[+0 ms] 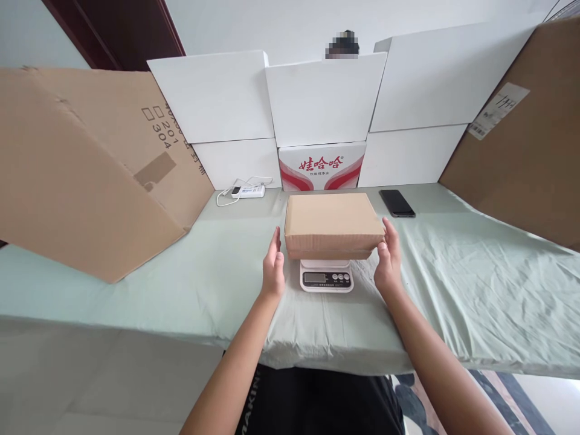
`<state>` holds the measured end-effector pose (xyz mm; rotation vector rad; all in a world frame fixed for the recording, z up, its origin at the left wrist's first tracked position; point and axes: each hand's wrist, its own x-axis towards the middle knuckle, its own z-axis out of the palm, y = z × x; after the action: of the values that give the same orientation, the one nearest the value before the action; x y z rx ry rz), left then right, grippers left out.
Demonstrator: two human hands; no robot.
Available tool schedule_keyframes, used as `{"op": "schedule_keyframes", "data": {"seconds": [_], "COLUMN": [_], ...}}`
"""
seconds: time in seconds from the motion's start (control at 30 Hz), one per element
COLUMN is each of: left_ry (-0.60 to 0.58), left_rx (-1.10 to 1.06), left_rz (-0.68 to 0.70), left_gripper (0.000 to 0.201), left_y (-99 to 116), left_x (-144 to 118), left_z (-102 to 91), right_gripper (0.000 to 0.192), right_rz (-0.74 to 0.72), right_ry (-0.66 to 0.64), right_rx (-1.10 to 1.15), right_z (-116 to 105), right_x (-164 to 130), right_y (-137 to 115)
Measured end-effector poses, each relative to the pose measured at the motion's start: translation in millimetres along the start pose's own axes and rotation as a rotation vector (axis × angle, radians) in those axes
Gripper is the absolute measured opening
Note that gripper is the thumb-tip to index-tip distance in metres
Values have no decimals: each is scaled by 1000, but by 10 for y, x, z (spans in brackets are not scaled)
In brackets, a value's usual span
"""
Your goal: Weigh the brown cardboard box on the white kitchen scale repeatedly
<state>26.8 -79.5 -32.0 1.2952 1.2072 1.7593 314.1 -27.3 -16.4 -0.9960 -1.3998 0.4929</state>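
A brown cardboard box [333,217] sits level on the white kitchen scale [326,279], hiding most of its weighing plate. The scale's display and buttons show below the box's front edge; no reading can be made out. Just off the box's left side is my left hand [273,269], upright with fingers straight and a small gap to the cardboard. My right hand [388,260] stands at the right side, fingers stretched out along the box's edge and seemingly touching it. Neither hand is wrapped round anything.
Behind the box lie a white power strip [248,191] with its cord and a black phone [397,203]. White boxes [324,103] wall off the back, a person's head showing above. Large cartons flank the left [90,175] and right [521,163]. Green cloth [217,290] covers the table.
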Motion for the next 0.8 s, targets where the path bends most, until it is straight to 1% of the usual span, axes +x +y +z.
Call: {"op": "schedule_keyframes", "data": {"seconds": [0.1, 0.27, 0.57, 0.63, 0.73, 0.8], "left_ry": [-17, -72, -82, -84, -93, -106], "left_rx": [-5, 23, 41, 37, 10, -13], "left_rz": [14, 36, 20, 12, -7, -16], "left_gripper": [92, 86, 85, 86, 90, 90], "left_y": [-28, -46, 24, 46, 88, 142], "left_x": [2, -10, -3, -11, -72, -123], "left_z": [-5, 6, 40, 57, 84, 93], "right_gripper": [73, 79, 73, 72, 72, 73], "right_rz": [10, 78, 25, 49, 136, 155], "right_ry": [16, 35, 10, 1, -9, -13], "right_rx": [33, 109, 46, 45, 90, 110], "right_z": [13, 33, 24, 43, 93, 110], "right_x": [-2, -11, 14, -5, -76, -109], "right_y": [18, 51, -42, -61, -56, -38]}}
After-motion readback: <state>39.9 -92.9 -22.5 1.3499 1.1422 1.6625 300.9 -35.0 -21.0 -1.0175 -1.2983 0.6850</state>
